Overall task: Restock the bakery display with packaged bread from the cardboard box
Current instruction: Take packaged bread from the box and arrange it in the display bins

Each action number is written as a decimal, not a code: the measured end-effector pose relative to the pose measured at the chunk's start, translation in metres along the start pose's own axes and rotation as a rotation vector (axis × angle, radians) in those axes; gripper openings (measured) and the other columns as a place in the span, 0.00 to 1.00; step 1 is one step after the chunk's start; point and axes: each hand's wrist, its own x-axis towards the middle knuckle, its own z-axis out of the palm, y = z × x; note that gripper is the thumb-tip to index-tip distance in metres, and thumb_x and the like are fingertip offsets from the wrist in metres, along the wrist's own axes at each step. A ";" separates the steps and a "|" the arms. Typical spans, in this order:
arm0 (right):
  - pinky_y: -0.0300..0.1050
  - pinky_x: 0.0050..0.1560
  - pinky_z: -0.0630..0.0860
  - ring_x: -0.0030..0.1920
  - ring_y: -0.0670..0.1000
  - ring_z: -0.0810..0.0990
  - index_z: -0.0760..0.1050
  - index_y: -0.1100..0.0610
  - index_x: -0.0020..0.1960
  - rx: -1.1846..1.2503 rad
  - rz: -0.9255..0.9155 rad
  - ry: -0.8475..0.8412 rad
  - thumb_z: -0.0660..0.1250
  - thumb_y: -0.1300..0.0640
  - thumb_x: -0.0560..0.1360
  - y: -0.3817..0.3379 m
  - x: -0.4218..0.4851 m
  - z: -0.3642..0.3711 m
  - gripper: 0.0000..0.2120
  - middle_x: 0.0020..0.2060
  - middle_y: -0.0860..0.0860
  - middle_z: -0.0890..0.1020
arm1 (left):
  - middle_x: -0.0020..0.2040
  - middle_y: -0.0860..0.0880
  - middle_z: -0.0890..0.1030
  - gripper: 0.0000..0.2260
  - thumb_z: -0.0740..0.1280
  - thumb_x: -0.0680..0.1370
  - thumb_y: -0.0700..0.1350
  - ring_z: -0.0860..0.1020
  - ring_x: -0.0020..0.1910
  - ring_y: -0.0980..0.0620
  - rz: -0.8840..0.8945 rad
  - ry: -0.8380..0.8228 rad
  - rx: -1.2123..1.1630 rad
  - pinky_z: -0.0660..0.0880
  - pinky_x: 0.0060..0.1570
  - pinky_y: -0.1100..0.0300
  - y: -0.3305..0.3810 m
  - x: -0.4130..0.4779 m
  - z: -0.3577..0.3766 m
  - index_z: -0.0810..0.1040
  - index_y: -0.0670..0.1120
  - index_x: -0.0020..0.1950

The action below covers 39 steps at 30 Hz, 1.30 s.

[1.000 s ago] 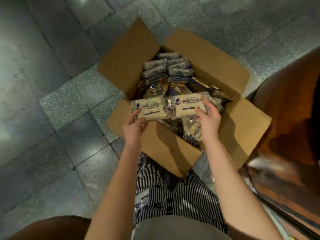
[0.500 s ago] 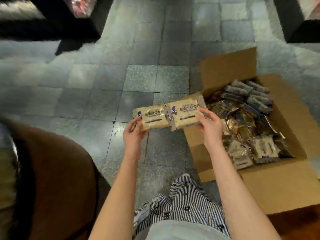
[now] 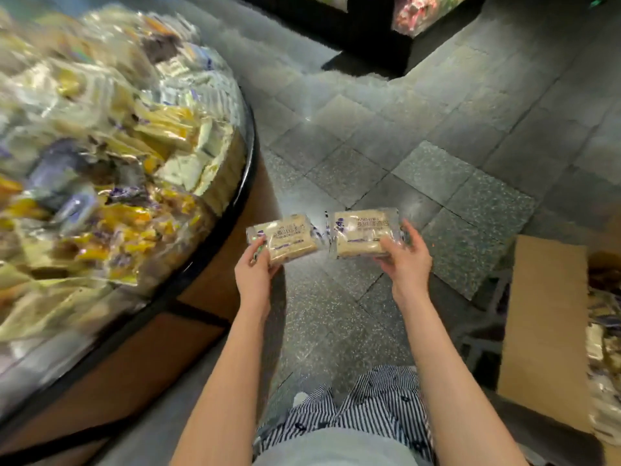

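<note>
I hold two clear-wrapped packs of pale bread side by side above the tiled floor. My left hand (image 3: 253,275) grips the left bread pack (image 3: 290,242) at its lower left corner. My right hand (image 3: 405,260) grips the right bread pack (image 3: 363,235) along its lower right edge. The round bakery display (image 3: 232,210), heaped with blurred packaged bread, fills the left side, its dark rim just left of my left hand. The open cardboard box (image 3: 544,327) stands on the floor at the right edge, with several packs inside.
Grey speckled floor tiles (image 3: 437,169) stretch ahead between display and box. A dark display stand (image 3: 369,35) with colourful goods sits at the top. My striped trousers (image 3: 369,405) show at the bottom.
My view has swung left, away from the box. The box has slid to the right edge and the round display has come into view. Both hands still carry the two packs, now slightly apart.
</note>
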 end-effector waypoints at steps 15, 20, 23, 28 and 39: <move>0.35 0.39 0.78 0.45 0.44 0.82 0.76 0.52 0.63 -0.471 0.005 -0.771 0.69 0.67 0.75 0.138 -0.158 0.253 0.19 0.55 0.50 0.80 | 0.63 0.47 0.79 0.15 0.60 0.83 0.40 0.80 0.56 0.47 0.158 0.346 -0.127 0.80 0.49 0.56 0.060 -0.021 -0.328 0.78 0.60 0.58; 0.42 0.50 0.81 0.55 0.48 0.82 0.80 0.48 0.54 -0.629 -0.042 -1.023 0.72 0.63 0.74 0.184 -0.194 0.332 0.13 0.57 0.51 0.81 | 0.62 0.47 0.80 0.19 0.61 0.81 0.36 0.81 0.57 0.48 0.168 0.509 -0.185 0.79 0.57 0.46 0.074 -0.017 -0.402 0.81 0.60 0.56; 0.45 0.52 0.81 0.56 0.50 0.80 0.81 0.52 0.50 -0.711 -0.087 -1.123 0.74 0.58 0.73 0.219 -0.211 0.386 0.07 0.55 0.49 0.81 | 0.56 0.51 0.82 0.17 0.61 0.80 0.33 0.84 0.51 0.50 0.196 0.573 -0.234 0.82 0.50 0.50 0.084 -0.004 -0.445 0.81 0.53 0.58; 0.38 0.50 0.80 0.51 0.39 0.79 0.81 0.51 0.57 -0.793 0.003 -1.327 0.72 0.64 0.73 0.267 -0.240 0.486 0.15 0.53 0.43 0.79 | 0.64 0.44 0.79 0.18 0.60 0.79 0.32 0.80 0.59 0.42 0.208 0.694 -0.248 0.77 0.60 0.41 0.107 0.029 -0.530 0.81 0.52 0.58; 0.43 0.45 0.81 0.47 0.52 0.82 0.80 0.52 0.45 -0.693 -0.069 -1.273 0.70 0.64 0.75 0.346 -0.309 0.648 0.07 0.44 0.50 0.83 | 0.55 0.43 0.82 0.10 0.68 0.78 0.46 0.81 0.52 0.41 0.222 0.905 0.046 0.80 0.46 0.48 0.175 0.090 -0.687 0.82 0.62 0.44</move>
